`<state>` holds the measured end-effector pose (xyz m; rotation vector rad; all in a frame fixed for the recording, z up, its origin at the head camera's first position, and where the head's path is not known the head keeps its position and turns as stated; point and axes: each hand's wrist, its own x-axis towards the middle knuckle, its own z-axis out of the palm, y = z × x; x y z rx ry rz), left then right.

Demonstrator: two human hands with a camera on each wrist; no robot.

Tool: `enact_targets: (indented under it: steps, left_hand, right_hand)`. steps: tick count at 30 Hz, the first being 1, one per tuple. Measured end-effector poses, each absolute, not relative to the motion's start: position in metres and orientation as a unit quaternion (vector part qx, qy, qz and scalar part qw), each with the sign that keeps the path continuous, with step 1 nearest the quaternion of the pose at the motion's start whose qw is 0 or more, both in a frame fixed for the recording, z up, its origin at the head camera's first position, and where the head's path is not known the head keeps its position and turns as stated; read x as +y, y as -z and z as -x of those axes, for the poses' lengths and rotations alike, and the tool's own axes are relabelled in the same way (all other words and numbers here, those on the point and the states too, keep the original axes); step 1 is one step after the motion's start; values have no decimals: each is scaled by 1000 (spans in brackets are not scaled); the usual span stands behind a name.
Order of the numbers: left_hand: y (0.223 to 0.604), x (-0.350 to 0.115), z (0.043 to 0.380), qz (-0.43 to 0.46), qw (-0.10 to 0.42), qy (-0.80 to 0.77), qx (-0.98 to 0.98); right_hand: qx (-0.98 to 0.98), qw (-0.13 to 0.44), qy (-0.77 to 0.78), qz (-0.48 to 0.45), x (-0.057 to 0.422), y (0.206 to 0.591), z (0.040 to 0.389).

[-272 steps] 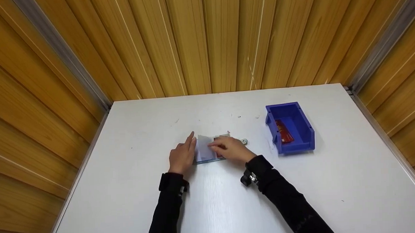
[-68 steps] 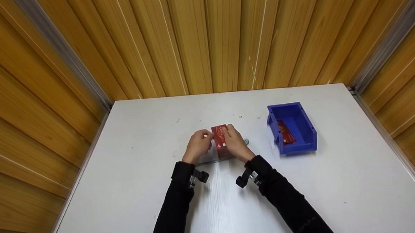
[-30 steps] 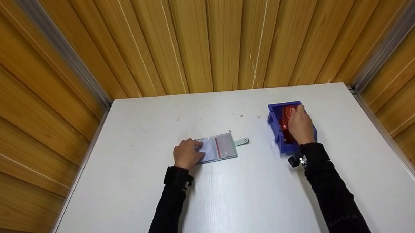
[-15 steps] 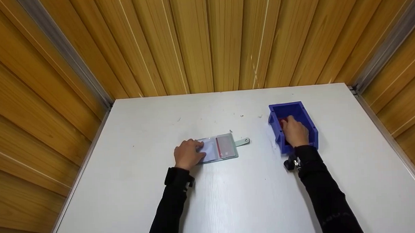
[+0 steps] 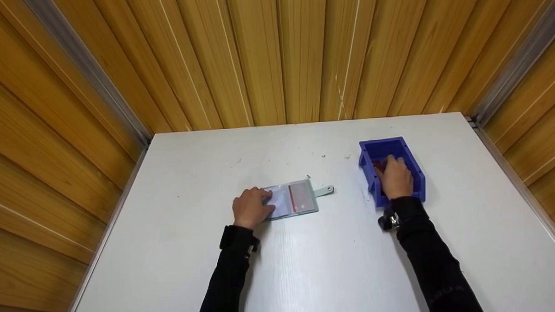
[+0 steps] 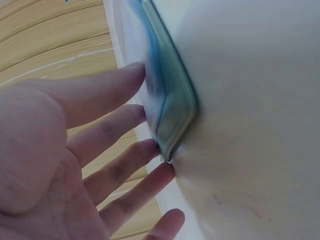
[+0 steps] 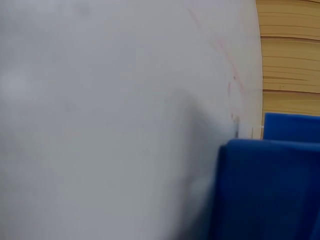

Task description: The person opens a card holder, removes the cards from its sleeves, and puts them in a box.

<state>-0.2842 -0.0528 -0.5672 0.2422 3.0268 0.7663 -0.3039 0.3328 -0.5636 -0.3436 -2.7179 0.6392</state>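
An opened card holder with clear sleeves and a pale green strap lies on the white table. A card with a red edge shows through its right sleeve. My left hand rests on the holder's left part. In the left wrist view the left fingers are spread and fairly straight, touching the edge of the holder. My right hand is down inside a blue bin, at the red cards. Its fingertips are partly hidden, and the right wrist view catches just the bin's outer wall.
The white table has a few small marks and specks near the back. Wood-patterned walls stand behind it and on both sides. Black wrist cameras sit on the sleeves.
Earlier both hands held a red card over the holder. My right hand then carried a red card to the bin and has sunk into it. The left hand came to rest on the holder.
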Motion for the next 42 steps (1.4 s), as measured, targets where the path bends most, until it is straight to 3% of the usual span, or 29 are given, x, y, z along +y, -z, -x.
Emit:
enact_targets:
  steps: [25, 36, 39, 42]
  left_hand:
    - [567, -53, 283, -72, 7, -243, 967]
    - [567, -54, 283, -77, 6, -243, 967]
    - [567, -54, 283, -76, 5, -242, 967]
    - [567, -54, 283, -78, 3, -242, 967]
  right_hand:
    - [-929, 171, -303, 127, 335, 554, 308]
    - [-888, 277, -365, 46, 299, 522, 310]
    - [-891, 258, -373, -12, 276, 517, 311]
    - [-908, 199, -363, -67, 252, 519, 311]
